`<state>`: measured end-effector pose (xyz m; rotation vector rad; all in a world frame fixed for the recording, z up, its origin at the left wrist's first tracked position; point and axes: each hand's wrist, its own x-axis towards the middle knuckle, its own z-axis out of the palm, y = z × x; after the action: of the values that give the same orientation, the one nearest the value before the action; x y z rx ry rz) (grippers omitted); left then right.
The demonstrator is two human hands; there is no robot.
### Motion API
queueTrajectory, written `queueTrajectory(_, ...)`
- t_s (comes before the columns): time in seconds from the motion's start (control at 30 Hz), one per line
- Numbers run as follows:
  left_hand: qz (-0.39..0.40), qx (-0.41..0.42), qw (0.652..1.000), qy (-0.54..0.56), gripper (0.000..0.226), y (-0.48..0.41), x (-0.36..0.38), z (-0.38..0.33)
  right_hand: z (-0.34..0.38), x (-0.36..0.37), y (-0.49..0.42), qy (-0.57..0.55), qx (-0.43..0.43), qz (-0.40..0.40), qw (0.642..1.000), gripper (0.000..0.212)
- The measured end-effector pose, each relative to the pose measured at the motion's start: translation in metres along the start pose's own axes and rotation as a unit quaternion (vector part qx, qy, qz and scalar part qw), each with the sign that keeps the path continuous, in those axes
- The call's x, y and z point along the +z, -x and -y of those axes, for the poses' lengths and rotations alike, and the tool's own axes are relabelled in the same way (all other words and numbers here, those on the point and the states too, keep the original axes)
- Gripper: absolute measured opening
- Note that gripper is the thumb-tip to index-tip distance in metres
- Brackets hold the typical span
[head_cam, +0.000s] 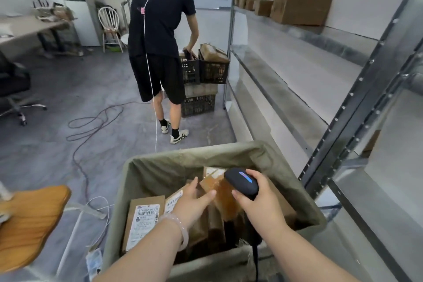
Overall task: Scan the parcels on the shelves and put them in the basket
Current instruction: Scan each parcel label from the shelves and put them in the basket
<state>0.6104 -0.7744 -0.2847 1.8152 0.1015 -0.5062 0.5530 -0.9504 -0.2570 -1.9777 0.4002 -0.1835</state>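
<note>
Wood in an orange-brown tone marks the far left: a seat stands just beside the olive fabric basket, and a dark cable loops over the floor beyond it. Farther off, another person bends over black crates at the far end of the shelving.

Several brown parcels lie inside the basket. The leftmost is a labelled parcel that leans with its long axis running away from the viewer. The left hand reaches in over them, its grip spread and holding nothing, fingers straight above a blurred brown parcel. Whether the fingertips touch it I cannot tell through the blur. Just right of that parcel, the right hand has its grip curled round a black scanner, whose head points down and left toward the parcel.

I judge this parcel to be in the basket, so the next 1 must come from the shelves on the right. The remaining boxes sit on an upper shelf, ahead, above and right of the 2 hands and well apart from them. The biggest has its long axis along the shelf edge. The right hand is nearer but occupied, so the free left hand would have to cross over the basket. Metal uprights stand between the hands and the boxes, and the person at the crates narrows the aisle.
</note>
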Motion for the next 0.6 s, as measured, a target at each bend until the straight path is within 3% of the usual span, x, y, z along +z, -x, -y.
queueTrajectory(0.23, -0.012, 0.049, 0.992, -0.117, 0.064, 0.004, 0.006, 0.002, -0.008, -0.005, 0.021, 0.018, -0.021, -0.012, 1.0, 0.053)
queueTrajectory(0.37, 0.053, 0.125, 0.976, -0.172, 0.06, 0.025, 0.02, -0.008, -0.004, -0.017, 0.059, 0.022, -0.025, -0.07, 0.997, 0.055)
queueTrajectory(0.6, 0.196, 0.255, 0.902, -0.287, 0.069, 0.089, 0.068, -0.002, -0.02, -0.04, 0.171, 0.009, 0.039, -0.214, 0.976, 0.051)
